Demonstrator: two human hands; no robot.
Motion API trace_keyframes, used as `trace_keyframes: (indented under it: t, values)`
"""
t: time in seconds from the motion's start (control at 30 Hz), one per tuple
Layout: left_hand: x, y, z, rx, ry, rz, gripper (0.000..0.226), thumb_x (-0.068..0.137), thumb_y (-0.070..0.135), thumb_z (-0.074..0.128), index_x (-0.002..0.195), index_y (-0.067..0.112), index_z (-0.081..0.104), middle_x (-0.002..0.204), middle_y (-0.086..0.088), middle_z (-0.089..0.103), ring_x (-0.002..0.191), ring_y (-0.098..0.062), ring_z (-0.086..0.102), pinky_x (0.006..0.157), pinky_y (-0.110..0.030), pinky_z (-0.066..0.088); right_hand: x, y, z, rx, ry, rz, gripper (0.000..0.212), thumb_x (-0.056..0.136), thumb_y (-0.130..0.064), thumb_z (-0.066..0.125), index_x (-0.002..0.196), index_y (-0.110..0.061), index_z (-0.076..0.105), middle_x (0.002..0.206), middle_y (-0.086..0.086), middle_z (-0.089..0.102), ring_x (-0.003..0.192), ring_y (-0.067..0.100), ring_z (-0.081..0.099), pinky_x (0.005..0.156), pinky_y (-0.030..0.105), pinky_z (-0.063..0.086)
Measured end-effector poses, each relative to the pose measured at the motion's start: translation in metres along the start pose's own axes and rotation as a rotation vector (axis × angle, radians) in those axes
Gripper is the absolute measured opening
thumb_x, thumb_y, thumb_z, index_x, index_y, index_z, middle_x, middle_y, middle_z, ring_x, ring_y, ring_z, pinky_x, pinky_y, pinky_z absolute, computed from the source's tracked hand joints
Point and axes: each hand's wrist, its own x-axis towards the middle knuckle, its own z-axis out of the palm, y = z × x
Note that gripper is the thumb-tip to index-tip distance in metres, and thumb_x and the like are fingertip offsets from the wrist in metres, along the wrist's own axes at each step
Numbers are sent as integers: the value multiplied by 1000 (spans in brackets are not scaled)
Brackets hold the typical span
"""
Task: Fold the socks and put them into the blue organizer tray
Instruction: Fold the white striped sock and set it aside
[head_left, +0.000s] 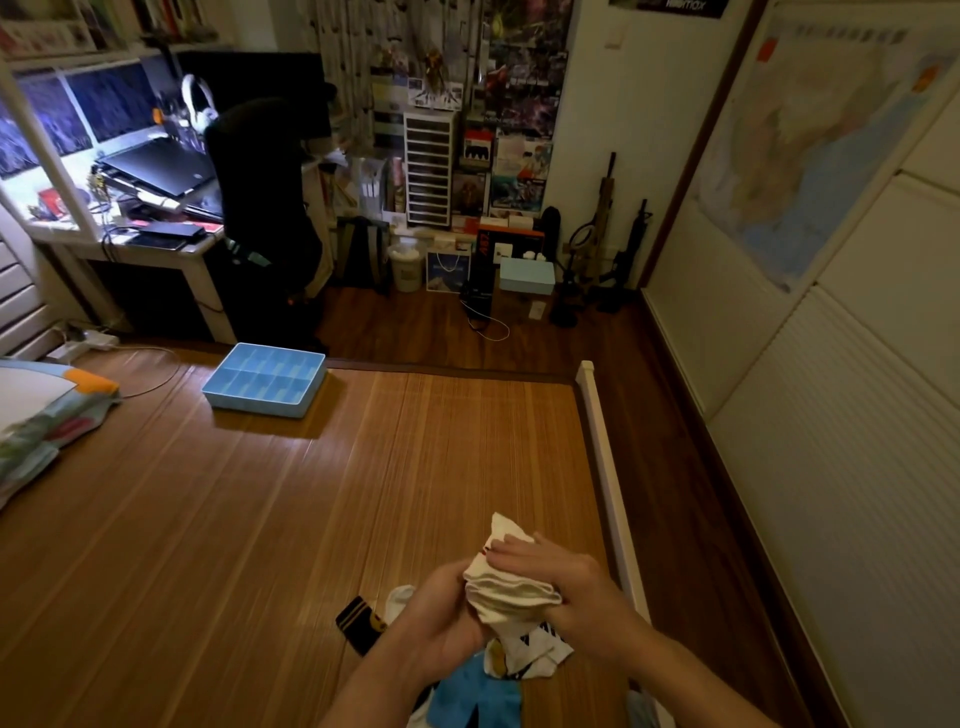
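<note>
Hands, left (441, 618) and right (561, 582), grip soft folded white sock (506, 587) over glossy slatted mat (260, 519).

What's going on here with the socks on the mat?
A person is folding a white fabric sock, holding it in the left hand and right hand above a brown bamboo mat. A pile of loose socks, one of them blue, lies beneath. The blue plastic organizer tray sits farther off on the mat, apparently empty.
</note>
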Motion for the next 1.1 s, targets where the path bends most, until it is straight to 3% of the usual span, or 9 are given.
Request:
trace_keyframes:
  t: [0.1, 0.2, 0.3, 0.4, 0.5, 0.57, 0.7, 0.93, 1.1]
  values:
    - [1, -1, 2, -59, 4, 6, 48, 100, 18, 49, 135, -13, 57, 141, -35, 56, 119, -45, 61, 111, -56, 43, 4, 5, 0, -71, -3, -10, 61, 92, -6, 65, 144, -35, 50, 153, -14, 47, 146, -4, 32, 127, 32, 15]
    - [-4, 0, 6, -56, -17, -2, 52, 101, 30, 53, 133, -9, 62, 140, -30, 59, 119, -42, 64, 107, -51, 48, 2, 12, 3, -174, -162, -19, 54, 98, -45, 61, 147, -48, 39, 160, -24, 31, 150, -8, 16, 125, 29, 4]
    - [-4, 0, 4, 80, 0, 79, 42, 99, 11, 57, 136, -8, 60, 137, -31, 61, 115, -40, 66, 103, -50, 50, -2, 9, 2, 179, 35, 130, 51, 89, -69, 59, 137, -56, 51, 153, -26, 43, 144, -6, 34, 120, 29, 26]
    - [-4, 1, 3, 186, -2, 130, 43, 96, 0, 56, 140, -4, 56, 135, -31, 63, 116, -43, 65, 103, -52, 51, 7, 4, -7, 444, 368, 427, 49, 83, -66, 60, 129, -51, 53, 138, -12, 57, 120, 4, 59, 91, 27, 55]
    - [-9, 1, 7, 343, -38, 87, 41, 96, -1, 59, 137, 1, 60, 130, -28, 66, 107, -37, 71, 89, -46, 60, 18, 3, -25, 679, 150, 629, 50, 85, -55, 63, 124, -23, 63, 114, 3, 72, 96, 17, 71, 73, 26, 57]
    - [-10, 0, 9, 423, -66, 54, 41, 95, -1, 62, 136, 2, 62, 126, -27, 68, 104, -35, 71, 85, -42, 60, 22, 0, -34, 672, 61, 634, 38, 89, -45, 68, 113, -15, 71, 98, 7, 78, 87, 22, 76, 70, 26, 58]
    - [-10, 1, 10, 500, -105, 59, 46, 91, -6, 66, 137, 1, 60, 126, -26, 68, 109, -36, 69, 88, -41, 58, 28, 4, -36, 648, 168, 630, 26, 92, -33, 71, 107, -13, 72, 88, 6, 78, 80, 23, 76, 68, 27, 59]
    - [-14, 4, 1, 587, -96, 39, 50, 88, 2, 75, 136, 5, 62, 133, -24, 66, 121, -39, 65, 104, -51, 53, 32, 1, -33, 624, 179, 556, 30, 96, -44, 61, 106, -18, 72, 83, 2, 75, 74, 21, 73, 67, 26, 59]
    - [-15, 5, -1, 595, -83, 38, 51, 88, 1, 76, 136, 2, 60, 132, -25, 66, 119, -39, 66, 100, -48, 55, 34, 1, -36, 608, 173, 568, 30, 98, -40, 60, 103, -13, 73, 78, 1, 73, 71, 20, 73, 64, 26, 57]
